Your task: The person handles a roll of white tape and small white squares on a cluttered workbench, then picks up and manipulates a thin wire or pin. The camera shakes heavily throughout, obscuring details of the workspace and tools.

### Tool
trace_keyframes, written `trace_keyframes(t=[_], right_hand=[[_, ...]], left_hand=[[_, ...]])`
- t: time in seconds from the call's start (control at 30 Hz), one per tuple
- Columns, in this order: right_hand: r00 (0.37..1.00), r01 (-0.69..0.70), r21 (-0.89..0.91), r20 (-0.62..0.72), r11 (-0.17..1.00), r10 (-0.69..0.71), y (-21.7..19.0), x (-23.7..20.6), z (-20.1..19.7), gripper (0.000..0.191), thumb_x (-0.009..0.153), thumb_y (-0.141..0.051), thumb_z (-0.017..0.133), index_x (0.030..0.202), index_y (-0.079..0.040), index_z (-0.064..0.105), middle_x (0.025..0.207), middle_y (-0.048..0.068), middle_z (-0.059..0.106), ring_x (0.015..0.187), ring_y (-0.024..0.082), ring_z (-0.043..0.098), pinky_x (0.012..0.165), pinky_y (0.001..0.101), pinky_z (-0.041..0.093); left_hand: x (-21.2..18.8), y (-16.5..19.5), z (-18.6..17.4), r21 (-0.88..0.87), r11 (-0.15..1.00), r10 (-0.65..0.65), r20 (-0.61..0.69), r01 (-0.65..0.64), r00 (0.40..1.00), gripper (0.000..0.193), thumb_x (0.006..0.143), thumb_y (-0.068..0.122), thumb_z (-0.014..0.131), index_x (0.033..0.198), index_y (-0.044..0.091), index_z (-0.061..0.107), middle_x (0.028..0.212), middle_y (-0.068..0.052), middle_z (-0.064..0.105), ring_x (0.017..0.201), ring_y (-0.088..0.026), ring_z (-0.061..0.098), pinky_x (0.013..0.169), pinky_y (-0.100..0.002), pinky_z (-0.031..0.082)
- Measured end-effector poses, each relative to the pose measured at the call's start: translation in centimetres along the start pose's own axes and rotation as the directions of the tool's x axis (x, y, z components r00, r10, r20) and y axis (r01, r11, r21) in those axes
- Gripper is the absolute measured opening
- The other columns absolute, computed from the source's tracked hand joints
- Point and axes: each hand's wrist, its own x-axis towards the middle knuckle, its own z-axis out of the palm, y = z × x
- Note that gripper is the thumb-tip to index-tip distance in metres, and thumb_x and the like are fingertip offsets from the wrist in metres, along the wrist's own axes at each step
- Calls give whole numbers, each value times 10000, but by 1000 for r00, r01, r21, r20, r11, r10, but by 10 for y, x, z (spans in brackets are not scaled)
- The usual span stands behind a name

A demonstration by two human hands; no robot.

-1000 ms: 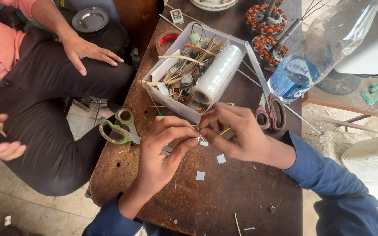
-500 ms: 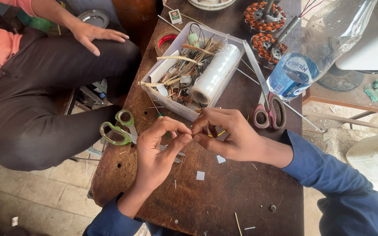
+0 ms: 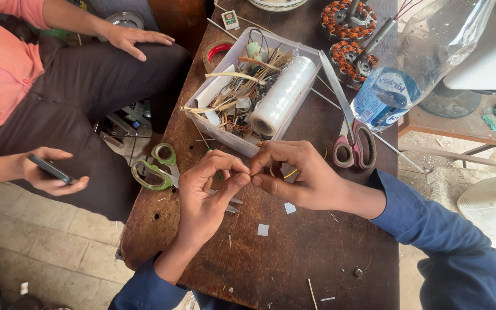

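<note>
Left hand (image 3: pixel 210 186) pinches a tiny piece, too small to identify, against right hand (image 3: pixel 297 175), also pinching | above tabletop (image 3: pixel 294 258) middle, near clear tray (image 3: pixel 202 117) | step: fine fingertip joining; next needs steady alignment | piece's axis unreadable | green scissors (image 3: pixel 156 169) at left edge.

Left hand (image 3: pixel 208 192), right hand (image 3: pixel 299 175): fingertips pinched together (touching).

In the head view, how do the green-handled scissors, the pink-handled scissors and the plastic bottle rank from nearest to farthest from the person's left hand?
Measured from the left hand:
1. Green-handled scissors, just to its left on the wooden table.
2. Pink-handled scissors, to the right, beyond the right hand.
3. Plastic bottle, farthest, up at the table's right edge.
</note>
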Motion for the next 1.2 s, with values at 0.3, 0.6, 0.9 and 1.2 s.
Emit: trace_keyframes(t=[0.3, 0.6, 0.9, 1.2], right_hand=[[999, -20, -38, -31, 999, 19, -2, 1, 0, 108, 895, -59, 731, 989, -37, 683, 882, 47, 718, 741, 129, 693, 612, 285, 514], [998, -63, -33, -15, 998, 62, -3, 1, 2, 105, 892, -68, 740, 981, -37, 694, 851, 38, 724, 687, 112, 693, 569, 275, 519], [997, -81, -4, 16, 997, 81, 3, -2, 5, 89, 878, -34, 658, 952, -28, 610, 784, 35, 684, 659, 106, 640, 568, 285, 495], [998, -61, -16, 23, 998, 62, 9, -4, 6, 93, 881, -35, 630, 958, -27, 578, 773, 47, 605, 648, 116, 594, 572, 289, 494]], left_hand=[[0, 3, 3, 60, 997, 50, -26, -48, 998, 83, 945, 66, 771, 1005, 68, 714, 1007, 2, 711, 856, -69, 552, 782, -242, 465], [1, 4, 2, 126, 988, 98, -63, -89, 993, 73, 956, 91, 768, 1001, 84, 711, 1006, 11, 726, 896, -70, 605, 741, -241, 445], [0, 9, 6, 199, 969, 159, -32, -149, 987, 73, 971, 141, 759, 1014, 107, 711, 1017, 23, 729, 912, -87, 609, 753, -258, 454], [2, 12, 6, 241, 961, 138, 22, -139, 990, 93, 966, 162, 753, 1027, 110, 706, 990, 32, 716, 886, -90, 589, 745, -264, 451]])
